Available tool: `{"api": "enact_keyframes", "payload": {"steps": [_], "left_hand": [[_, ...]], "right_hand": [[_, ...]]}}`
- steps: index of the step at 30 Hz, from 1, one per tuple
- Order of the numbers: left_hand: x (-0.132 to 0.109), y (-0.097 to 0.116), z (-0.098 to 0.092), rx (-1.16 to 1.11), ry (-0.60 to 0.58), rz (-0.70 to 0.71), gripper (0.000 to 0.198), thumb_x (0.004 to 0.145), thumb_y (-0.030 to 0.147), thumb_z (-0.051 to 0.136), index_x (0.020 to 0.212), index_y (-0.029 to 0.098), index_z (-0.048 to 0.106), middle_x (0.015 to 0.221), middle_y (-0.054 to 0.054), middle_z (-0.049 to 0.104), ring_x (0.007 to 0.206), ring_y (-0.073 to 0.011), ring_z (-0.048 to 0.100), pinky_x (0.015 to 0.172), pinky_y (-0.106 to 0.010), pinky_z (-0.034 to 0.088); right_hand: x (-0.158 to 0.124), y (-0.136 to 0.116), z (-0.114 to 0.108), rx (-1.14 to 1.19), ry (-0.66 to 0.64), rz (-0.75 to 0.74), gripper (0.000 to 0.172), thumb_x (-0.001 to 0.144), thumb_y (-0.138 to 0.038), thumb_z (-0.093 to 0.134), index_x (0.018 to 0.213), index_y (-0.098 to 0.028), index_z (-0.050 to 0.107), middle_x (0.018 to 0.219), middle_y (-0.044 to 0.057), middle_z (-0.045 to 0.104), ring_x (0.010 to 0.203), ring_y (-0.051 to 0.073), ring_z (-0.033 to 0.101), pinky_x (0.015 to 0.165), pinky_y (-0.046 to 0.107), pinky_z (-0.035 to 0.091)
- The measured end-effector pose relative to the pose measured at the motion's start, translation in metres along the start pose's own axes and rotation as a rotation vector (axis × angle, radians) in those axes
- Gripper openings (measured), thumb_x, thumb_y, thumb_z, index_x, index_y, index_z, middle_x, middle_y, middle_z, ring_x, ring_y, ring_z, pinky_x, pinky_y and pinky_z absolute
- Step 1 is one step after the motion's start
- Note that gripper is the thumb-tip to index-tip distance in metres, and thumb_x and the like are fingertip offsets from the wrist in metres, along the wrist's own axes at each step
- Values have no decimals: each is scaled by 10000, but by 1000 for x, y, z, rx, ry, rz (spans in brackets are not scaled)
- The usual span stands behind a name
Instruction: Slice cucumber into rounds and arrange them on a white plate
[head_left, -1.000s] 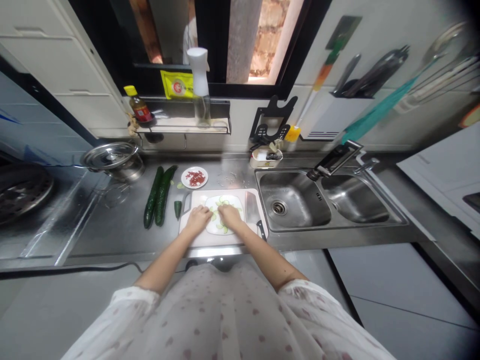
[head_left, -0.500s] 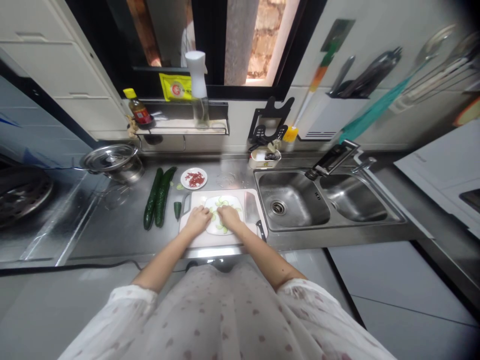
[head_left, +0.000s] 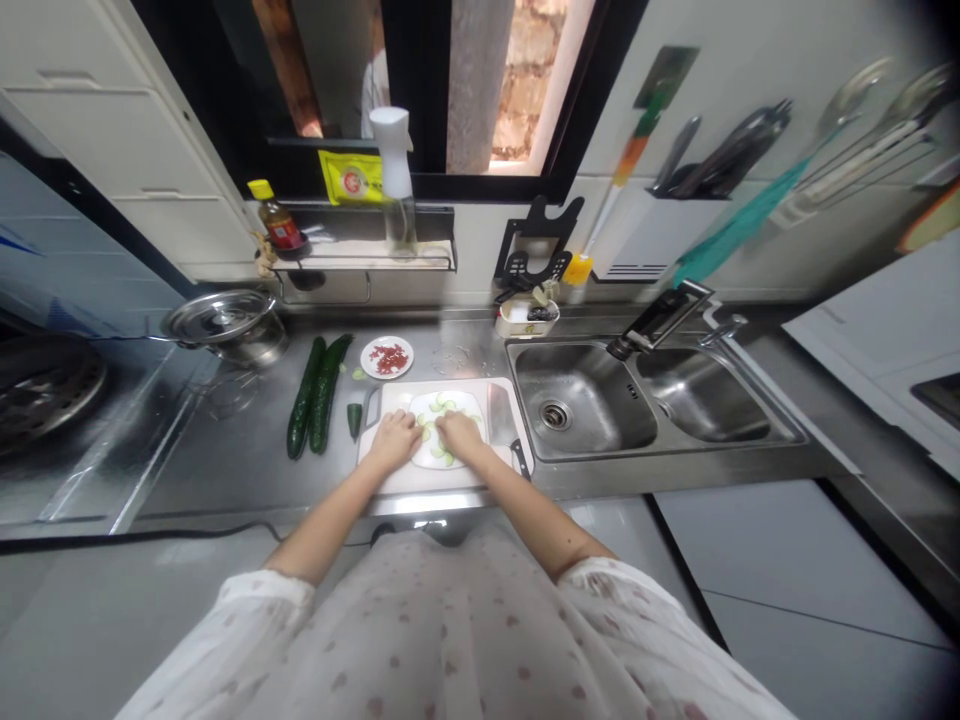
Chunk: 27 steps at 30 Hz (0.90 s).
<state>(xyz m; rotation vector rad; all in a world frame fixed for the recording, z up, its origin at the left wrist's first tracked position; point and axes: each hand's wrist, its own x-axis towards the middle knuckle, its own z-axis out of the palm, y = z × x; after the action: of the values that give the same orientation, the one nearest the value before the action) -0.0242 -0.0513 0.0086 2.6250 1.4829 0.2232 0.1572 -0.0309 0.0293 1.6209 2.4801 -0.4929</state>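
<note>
A white plate [head_left: 433, 458] with pale green cucumber slices [head_left: 442, 456] fanned in a ring lies on a light cutting board [head_left: 397, 484]. My left hand [head_left: 397, 440] rests over the plate's left side, fingers bent together, tips beside a slice; what they hold, if anything, is hidden. Over the plate's middle, my right hand [head_left: 459, 437] has its fingers pinched down at a cucumber slice, largely covered by the hand. A kitchen knife [head_left: 501, 415] lies on the board's right side, its black handle toward me. Left of the board stands a cut cucumber end [head_left: 354, 420].
Two whole cucumbers [head_left: 324, 400] lie left of the board. Behind it sits a small plate [head_left: 367, 368] of chopped red pieces. A double steel sink [head_left: 592, 440] is at the right, a lidded pot [head_left: 259, 340] at the left. A shelf [head_left: 435, 255] holds bottles.
The view has shifted very slightly. Both hands stay over the plate in nearly the same pose, and the slices look almost unchanged.
</note>
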Motion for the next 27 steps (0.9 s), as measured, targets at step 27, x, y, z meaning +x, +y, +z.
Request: {"api": "enact_keyframes", "payload": {"steps": [27], "left_hand": [[8,15,0,7,-57,-129,219,879,192,469,833,178,682,868,-116,612,895,-248,495,768,-381,314]], "right_hand": [[-63,28,6,322,316,154,288,948,-254,391,948,-180,670,938,69,679,901,168,594,754,226,379]]}}
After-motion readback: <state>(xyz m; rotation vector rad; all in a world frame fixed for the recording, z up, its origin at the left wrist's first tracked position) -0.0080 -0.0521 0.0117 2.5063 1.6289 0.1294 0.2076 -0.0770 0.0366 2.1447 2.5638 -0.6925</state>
